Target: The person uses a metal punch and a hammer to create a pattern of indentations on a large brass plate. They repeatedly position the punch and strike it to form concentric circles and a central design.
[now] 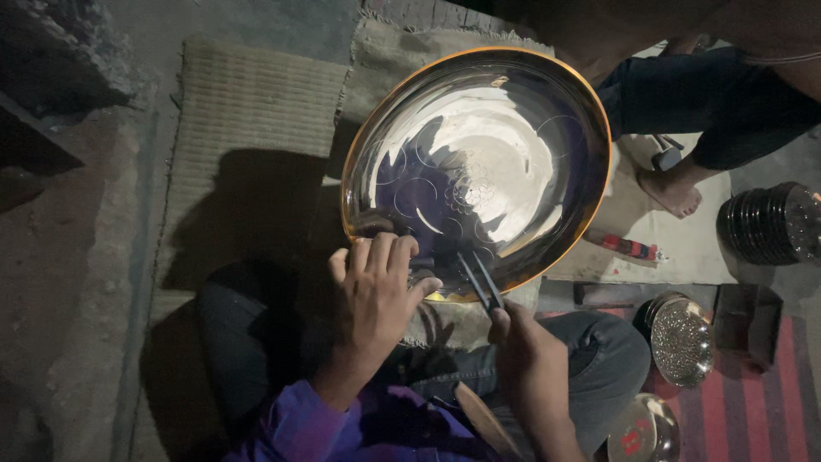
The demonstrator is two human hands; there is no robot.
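A big shiny metal plate (476,167) with a golden rim and faint scratched circles rests tilted on the person's lap. The left hand (376,291) grips its near edge, fingers curled over the rim. Just beside it, the right hand (523,342) is closed around a thin dark two-legged tool (479,281), whose tips touch the plate. Right of that grip sits a small patterned bowl (682,340).

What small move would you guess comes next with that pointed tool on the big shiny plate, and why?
Probably a short swing of the compass-like tool in the right hand: its tips rest near the rim of the plate, beside scribed circles, while the left hand steadies the rim.
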